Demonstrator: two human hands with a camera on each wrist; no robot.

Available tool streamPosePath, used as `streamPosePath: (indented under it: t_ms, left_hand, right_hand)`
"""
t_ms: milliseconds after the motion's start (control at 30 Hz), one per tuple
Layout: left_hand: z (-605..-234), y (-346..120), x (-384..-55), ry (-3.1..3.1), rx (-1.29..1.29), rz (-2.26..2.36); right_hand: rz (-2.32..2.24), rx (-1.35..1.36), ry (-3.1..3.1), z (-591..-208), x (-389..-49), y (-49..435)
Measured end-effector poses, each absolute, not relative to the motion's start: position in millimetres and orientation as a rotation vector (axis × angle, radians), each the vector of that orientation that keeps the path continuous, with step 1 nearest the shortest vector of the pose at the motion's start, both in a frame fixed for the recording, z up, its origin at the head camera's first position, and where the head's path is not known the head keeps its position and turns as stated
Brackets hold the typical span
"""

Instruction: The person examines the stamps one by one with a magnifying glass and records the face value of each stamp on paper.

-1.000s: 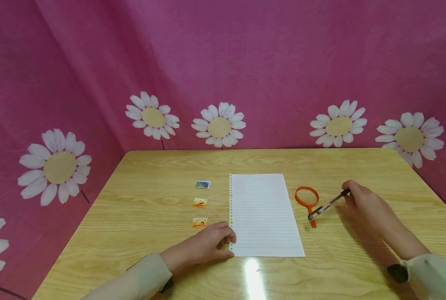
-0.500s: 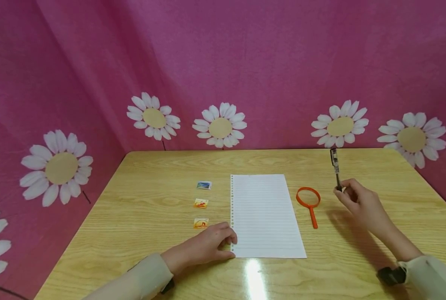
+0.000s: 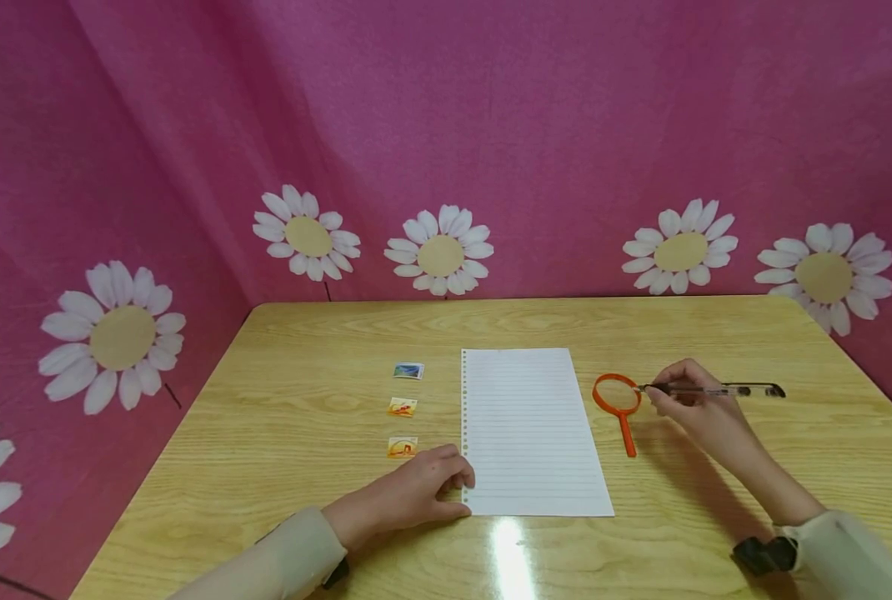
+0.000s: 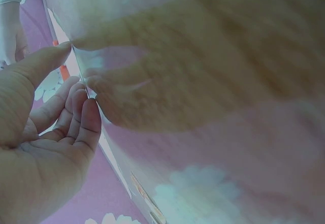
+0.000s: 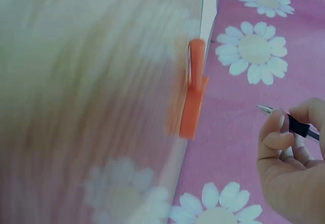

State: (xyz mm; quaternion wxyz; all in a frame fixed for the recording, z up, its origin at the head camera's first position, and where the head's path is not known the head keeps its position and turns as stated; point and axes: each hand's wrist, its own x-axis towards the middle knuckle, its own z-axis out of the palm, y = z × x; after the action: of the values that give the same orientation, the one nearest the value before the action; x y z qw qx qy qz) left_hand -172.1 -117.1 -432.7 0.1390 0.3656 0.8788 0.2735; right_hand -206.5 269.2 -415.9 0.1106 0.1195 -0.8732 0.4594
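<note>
A sheet of lined loose-leaf paper [image 3: 532,433] lies on the table, its punched holes along the left side. My left hand [image 3: 416,487] rests at its lower left edge, with the fingertips and thumb touching down there in the left wrist view. Between thumb and fingers my right hand [image 3: 704,412] pinches a clear pen [image 3: 746,390] above the table. The pen's tip points left and its clip end right; the right wrist view shows the bare metal tip and black grip [image 5: 298,126]. Left of that hand lies an orange magnifying glass [image 3: 626,436].
Three small stamp-like pictures form a column left of the paper: a blue one [image 3: 408,370], a yellow-red one [image 3: 403,407] and a yellow-orange one [image 3: 402,447] close to the left hand. A pink flowered cloth [image 3: 551,167] hangs behind the wooden table [image 3: 303,358].
The pen has turned in my right hand, from pointing down-left across the magnifying glass, through upright, to lying level with its tip leftward. That hand shifted slightly left. My left hand stayed put.
</note>
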Motion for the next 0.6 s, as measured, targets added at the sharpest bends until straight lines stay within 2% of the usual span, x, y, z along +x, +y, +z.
streamPosePath:
  t_ms: [167, 600]
  left_hand:
    - [-433.2, -117.1, -172.0, 2.537, 1.058, 0.792]
    - [-433.0, -117.7, -172.3, 2.533, 1.021, 0.783]
  right_hand:
    - [1.585, 0.288, -2.542, -416.4, -205.6, 261.0]
    - [1.663, 0.340, -2.646, -417.9, -209.3, 239.0]
